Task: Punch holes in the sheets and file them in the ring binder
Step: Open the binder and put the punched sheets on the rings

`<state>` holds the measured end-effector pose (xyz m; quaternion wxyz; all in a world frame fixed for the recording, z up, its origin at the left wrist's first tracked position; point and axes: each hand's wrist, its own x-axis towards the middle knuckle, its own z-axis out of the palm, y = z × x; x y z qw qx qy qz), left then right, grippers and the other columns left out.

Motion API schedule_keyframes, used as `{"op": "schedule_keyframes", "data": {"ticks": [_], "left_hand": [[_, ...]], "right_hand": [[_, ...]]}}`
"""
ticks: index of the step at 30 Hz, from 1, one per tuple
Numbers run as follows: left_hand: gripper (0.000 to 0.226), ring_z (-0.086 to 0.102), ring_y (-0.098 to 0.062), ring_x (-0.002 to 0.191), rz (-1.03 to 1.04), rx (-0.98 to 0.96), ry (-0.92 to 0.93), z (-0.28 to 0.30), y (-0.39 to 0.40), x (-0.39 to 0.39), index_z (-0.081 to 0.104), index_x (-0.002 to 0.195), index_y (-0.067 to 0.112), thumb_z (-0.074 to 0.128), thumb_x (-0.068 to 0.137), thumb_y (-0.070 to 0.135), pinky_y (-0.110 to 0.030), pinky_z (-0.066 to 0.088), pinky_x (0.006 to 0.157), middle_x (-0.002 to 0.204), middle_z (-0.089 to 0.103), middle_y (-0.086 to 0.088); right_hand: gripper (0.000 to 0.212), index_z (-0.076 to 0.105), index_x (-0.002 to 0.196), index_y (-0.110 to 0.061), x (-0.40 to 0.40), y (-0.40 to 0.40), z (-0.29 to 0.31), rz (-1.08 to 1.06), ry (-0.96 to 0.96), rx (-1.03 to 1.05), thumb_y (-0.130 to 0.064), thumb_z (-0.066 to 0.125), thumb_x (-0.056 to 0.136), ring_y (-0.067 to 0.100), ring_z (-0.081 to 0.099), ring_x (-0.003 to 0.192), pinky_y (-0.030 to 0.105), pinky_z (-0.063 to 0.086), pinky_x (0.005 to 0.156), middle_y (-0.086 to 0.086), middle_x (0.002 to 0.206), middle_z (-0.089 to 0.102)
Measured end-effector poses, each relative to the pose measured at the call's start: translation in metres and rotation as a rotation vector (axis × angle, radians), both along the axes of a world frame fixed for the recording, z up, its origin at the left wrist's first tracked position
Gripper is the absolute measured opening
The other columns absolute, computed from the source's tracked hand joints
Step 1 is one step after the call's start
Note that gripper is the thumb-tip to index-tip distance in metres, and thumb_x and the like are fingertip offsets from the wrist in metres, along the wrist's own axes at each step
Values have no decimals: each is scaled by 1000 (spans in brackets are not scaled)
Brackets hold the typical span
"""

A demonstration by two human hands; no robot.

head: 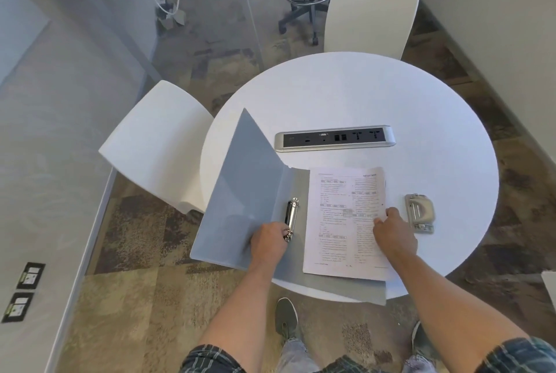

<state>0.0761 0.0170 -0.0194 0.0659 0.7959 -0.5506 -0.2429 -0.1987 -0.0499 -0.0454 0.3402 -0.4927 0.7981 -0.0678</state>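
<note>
A grey ring binder lies open at the near left of the round white table, its front cover raised and hanging past the table edge. The metal ring mechanism runs along its spine. My left hand grips the near end of that mechanism with curled fingers. Printed sheets lie on the binder's back cover, right of the rings. My right hand rests on the sheets' right edge, fingers curled at the paper. A grey hole punch sits on the table just right of the sheets.
A power and data socket strip is set into the table's middle. White chairs stand at the left and the far side. A black office stool stands further back on the carpet. My shoes show below the table edge.
</note>
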Motion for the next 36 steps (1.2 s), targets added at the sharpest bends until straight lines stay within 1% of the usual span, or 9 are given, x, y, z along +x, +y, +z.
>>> {"op": "schedule_keyframes", "data": {"ticks": [4, 7, 12, 15, 18, 21, 26, 32, 36], "left_hand": [[24, 72, -24, 90, 5, -27, -7, -2, -1, -4, 79, 104, 24, 60, 95, 14, -28, 52, 67, 95, 78, -1], [21, 71, -25, 88, 4, -42, -7, -5, -1, -6, 78, 101, 22, 60, 95, 16, -32, 56, 69, 92, 78, -2], [19, 72, -26, 90, 35, -61, -17, -7, -1, -13, 78, 101, 22, 60, 95, 20, -34, 57, 71, 93, 78, -3], [19, 72, -27, 86, 58, -58, -20, -8, 0, -18, 77, 96, 21, 58, 95, 20, -34, 57, 68, 88, 77, -3], [19, 71, -29, 84, 70, -60, -31, -10, -1, -21, 76, 94, 21, 57, 95, 21, -34, 55, 66, 86, 76, -4], [19, 71, -30, 85, 79, -76, -34, -11, -1, -24, 76, 95, 22, 57, 95, 24, -33, 50, 64, 87, 76, -5], [18, 72, -27, 85, 100, -69, 5, -12, -2, -23, 77, 96, 24, 59, 96, 25, -30, 48, 62, 87, 77, -5], [14, 71, -22, 89, 117, -26, 185, -11, -9, -8, 78, 97, 23, 65, 93, 21, -33, 55, 75, 93, 79, 1], [12, 70, -20, 88, 74, 32, 276, -12, -13, 3, 75, 90, 22, 66, 90, 13, -35, 56, 79, 91, 77, 4]], "right_hand": [[24, 47, 120, -14, 4, 2, 0, 49, 99, 33, -23, 49, 98, 30, 56, 80, 37, 43, 71, 5, 90, 59], [26, 41, 114, -12, 10, 2, 6, 56, 144, -22, -14, 53, 91, 34, 65, 89, 39, 46, 70, 10, 104, 65], [67, 38, 141, -9, 23, 1, 17, 153, 349, -139, -14, 68, 82, 38, 55, 121, 49, 49, 95, 17, 133, 55], [84, 30, 157, -16, 37, -2, 15, 428, 174, -279, -22, 75, 87, 31, 49, 137, 45, 43, 110, 8, 156, 44], [70, 31, 160, -32, 61, -2, 15, 821, -2, -196, -35, 64, 98, 20, 37, 150, 43, 31, 121, -8, 167, 31], [66, 34, 159, -32, 85, 5, 13, 1022, -46, -73, -36, 61, 100, 20, 40, 147, 39, 33, 119, -8, 165, 36], [48, 54, 145, -27, 102, 13, 11, 1005, -53, -39, -27, 59, 98, 21, 47, 138, 41, 41, 111, -7, 156, 45], [47, 53, 141, -33, 108, 8, 14, 1025, -20, -8, -24, 57, 95, 23, 51, 133, 42, 43, 103, -9, 152, 44], [52, 53, 137, -27, 111, 9, 8, 991, -53, 2, -5, 52, 89, 30, 62, 114, 34, 46, 81, -13, 154, 39]]}}
